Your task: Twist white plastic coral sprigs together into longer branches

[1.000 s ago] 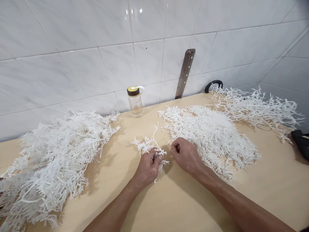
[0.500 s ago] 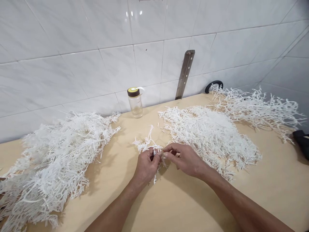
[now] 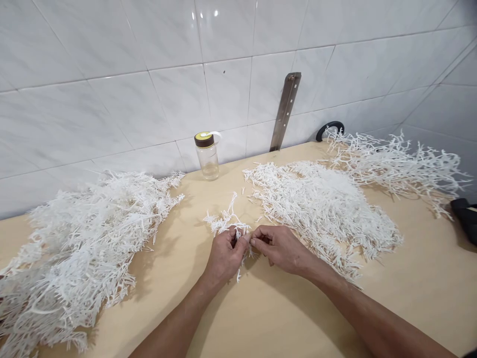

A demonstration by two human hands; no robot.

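White sprig (image 3: 234, 219) between my left hand's (image 3: 225, 253) thumb and fingers, its branching end out ahead of them. My right hand (image 3: 281, 248) is just beside, thumb and forefinger narrowed together; whether they grip a strand I cannot tell. Pile of white bits (image 3: 324, 204) beyond my right hand, bushy heap (image 3: 93, 233) left of my left, bottle (image 3: 207, 161) upright ahead of both.

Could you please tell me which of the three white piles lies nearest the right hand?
The middle pile, right beside the right hand; the left pile and far-right pile lie farther away.
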